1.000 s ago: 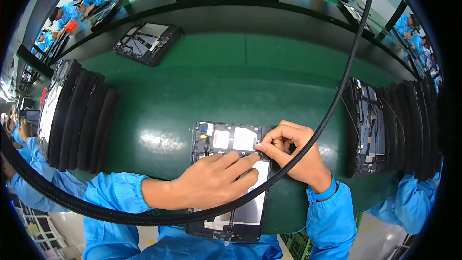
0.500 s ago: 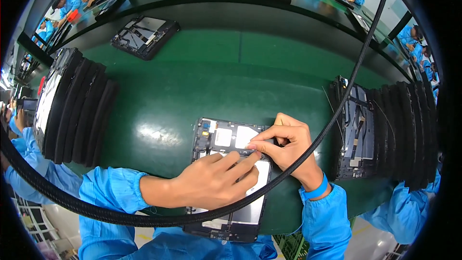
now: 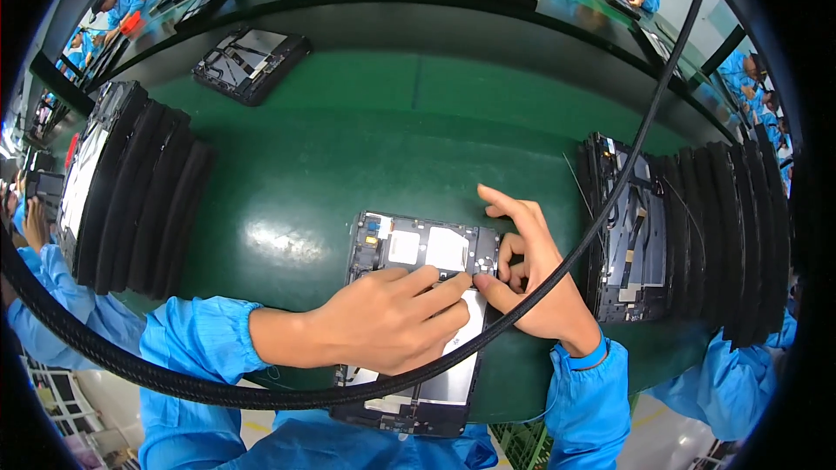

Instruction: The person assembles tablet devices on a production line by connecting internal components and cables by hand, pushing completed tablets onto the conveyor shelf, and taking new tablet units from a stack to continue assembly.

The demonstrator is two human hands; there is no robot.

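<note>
An opened tablet [image 3: 453, 248] lies in front of me, its circuit board, two pale patches and a silvery battery area exposed. My left hand [image 3: 387, 318] rests across its middle, fingers apart and fingertips on the parts near the right edge. My right hand [image 3: 540, 274] is at the tablet's right edge; the thumb touches the edge close to my left fingertips, the index finger is stretched out and the other fingers are curled, with nothing visible held. The palm side of my left hand and what lies beneath it are hidden.
Stacks of opened tablets with black foam between stand at left [image 3: 131, 191] and right [image 3: 697, 244]. Another opened tablet [image 3: 248, 65] lies at the far left of the green table [image 3: 348, 130]. A thick black cable [image 3: 601, 209] loops across the view. Co-workers in blue sit beyond a raised shelf.
My right hand has let go of its pinch over the upper board and moved right and slightly down, fingers opening. My left hand stays nearly in place on the tablet.
</note>
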